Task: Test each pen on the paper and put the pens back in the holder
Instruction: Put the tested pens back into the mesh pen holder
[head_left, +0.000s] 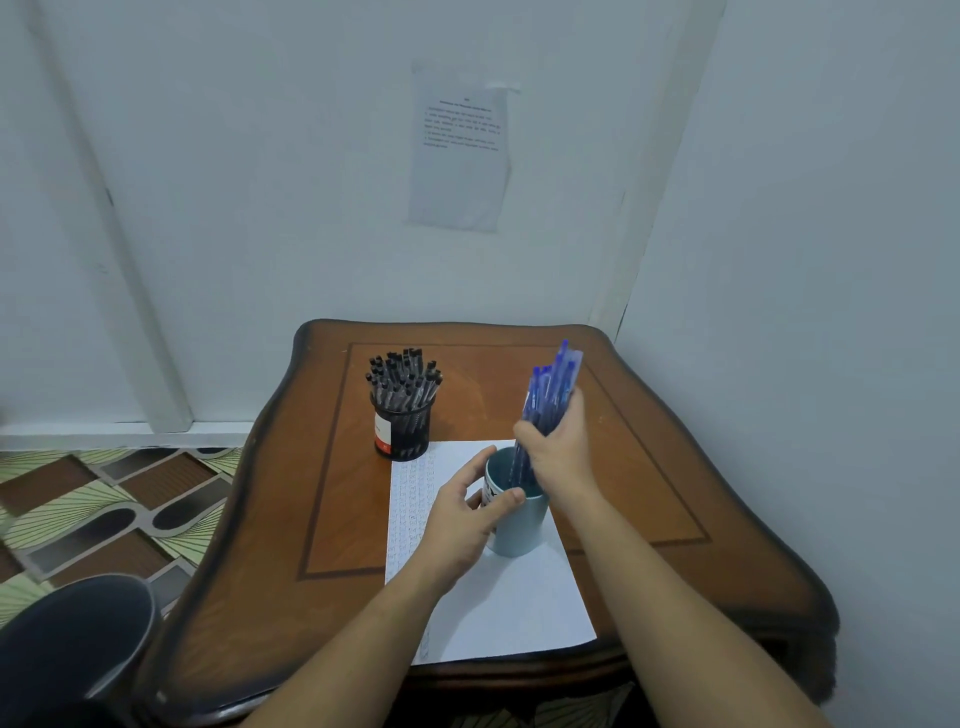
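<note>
Paper: our sheet (509, 597) lies nearest on the table (649, 467), with marks down its left side.
Left hand (457, 525): fingers curled round the blue cup (519, 525).
Right hand (558, 452): clamped on the blue pens (553, 384), whose tips are in the cup.
Farther back: black pens (402, 374) fill the mesh holder (402, 431).
Progress: we judge the task partway done, but cannot tell if the blue pens are tested.

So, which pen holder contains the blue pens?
The pale blue round cup that the left hand holds; the right hand grips its blue pens. The black mesh holder contains only black-topped pens.
</note>
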